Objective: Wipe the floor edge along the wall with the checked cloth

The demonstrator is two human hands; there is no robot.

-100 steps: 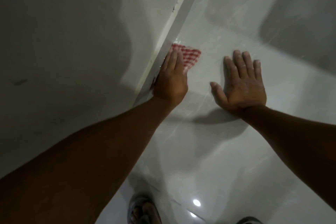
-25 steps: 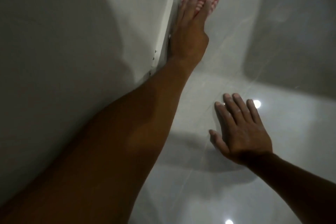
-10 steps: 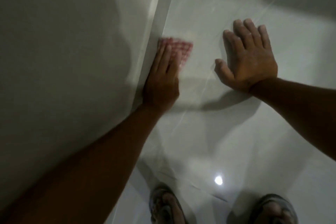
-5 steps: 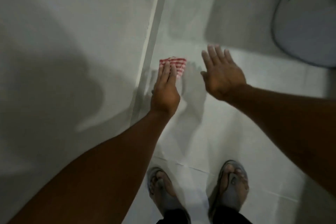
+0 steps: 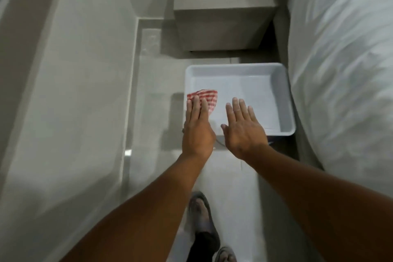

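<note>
The red-and-white checked cloth (image 5: 207, 99) hangs bunched under the fingers of my left hand (image 5: 196, 127), held over the left edge of a white rectangular tray (image 5: 286, 95). My right hand (image 5: 242, 127) hovers beside it with flat, spread fingers and nothing in it, above the tray's near side. The floor edge (image 5: 133, 91) runs along the wall (image 5: 70, 91) to the left, well apart from the cloth.
A grey bedside cabinet (image 5: 223, 6) stands beyond the tray against the back wall. A white bed cover (image 5: 344, 70) fills the right side. My feet in grey sandals (image 5: 202, 221) stand on the glossy pale floor tiles between wall and bed.
I have risen from the floor. My left hand lifted the cloth off the floor edge and carried it right, over the tray. My right hand left the floor too.
</note>
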